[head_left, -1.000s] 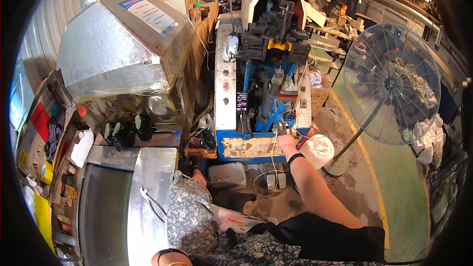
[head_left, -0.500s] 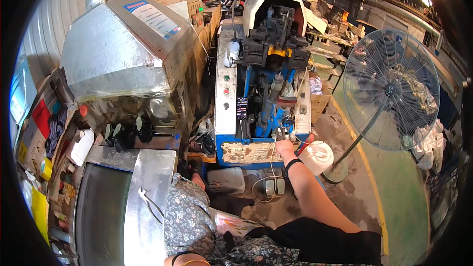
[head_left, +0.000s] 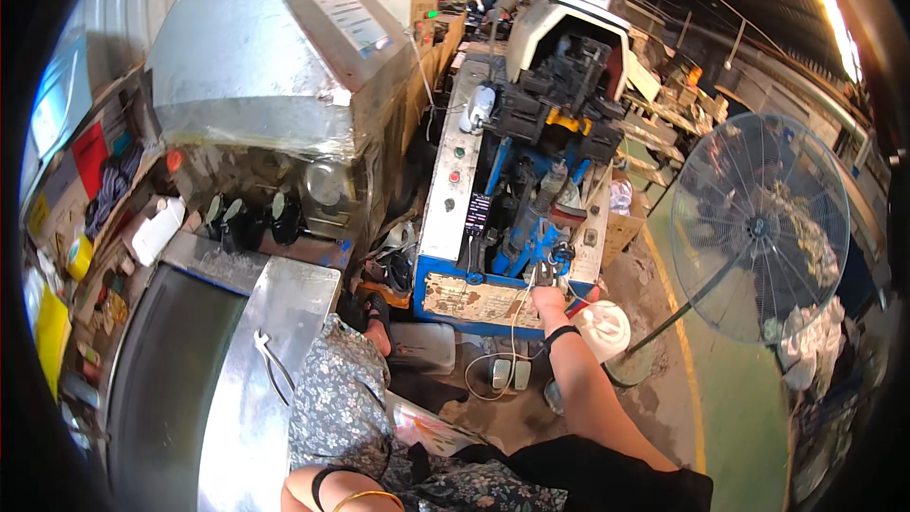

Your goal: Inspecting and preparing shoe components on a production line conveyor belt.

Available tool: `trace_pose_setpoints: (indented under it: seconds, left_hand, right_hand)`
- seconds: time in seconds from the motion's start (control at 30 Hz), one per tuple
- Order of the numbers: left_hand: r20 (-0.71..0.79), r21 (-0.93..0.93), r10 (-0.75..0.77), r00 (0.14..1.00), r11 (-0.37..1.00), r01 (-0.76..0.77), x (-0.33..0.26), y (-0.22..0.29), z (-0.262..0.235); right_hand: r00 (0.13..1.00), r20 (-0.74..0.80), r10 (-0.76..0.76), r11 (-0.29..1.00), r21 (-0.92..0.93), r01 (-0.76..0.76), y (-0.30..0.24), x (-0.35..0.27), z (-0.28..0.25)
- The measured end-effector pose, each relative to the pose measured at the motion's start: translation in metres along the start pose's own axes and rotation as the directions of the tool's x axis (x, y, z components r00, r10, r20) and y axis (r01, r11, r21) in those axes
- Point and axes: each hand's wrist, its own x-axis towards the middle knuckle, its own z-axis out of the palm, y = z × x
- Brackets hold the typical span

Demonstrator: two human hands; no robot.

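1. Your left hand [head_left: 327, 498] sits at the bottom edge of the view, well short of the blue machine [head_left: 517, 218], resting near your patterned lap. Only the wrist with its bangle and dark band shows, so you cannot tell how its fingers are set.
2. Your right hand [head_left: 548, 299] reaches straight out to the machine's front edge, likely because the work sits just there. Its fingers are pinched around a small metal part [head_left: 543, 274] at the foot of the blue tooling; the part is thin, grey and too small to make out further.
3. Just right of that hand, against the machine's front corner, stands a white lidded tub [head_left: 603, 329], close enough to serve the hand.
4. Below the machine's front, foot pedals [head_left: 507, 373] lie on the floor with their cable.
5. Right of the machine, further off, stands a pedestal fan [head_left: 758, 228].
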Motion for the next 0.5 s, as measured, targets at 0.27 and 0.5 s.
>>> trace_pose_setpoints:
  seconds: [0.27, 0.5]
  left_hand:
    - [-0.064, 0.050, -0.001, 0.998, 0.999, 0.004, 0.015, 0.001, 0.012]
    - [-0.087, 0.072, 0.015, 0.996, 0.997, -0.009, 0.021, 0.003, 0.018]
  right_hand:
    - [0.999, 0.035, 0.040, 0.996, 0.072, -0.043, -0.008, -0.005, -0.006]
    - [0.997, 0.070, 0.042, 0.995, 0.092, -0.048, -0.012, -0.010, -0.010]
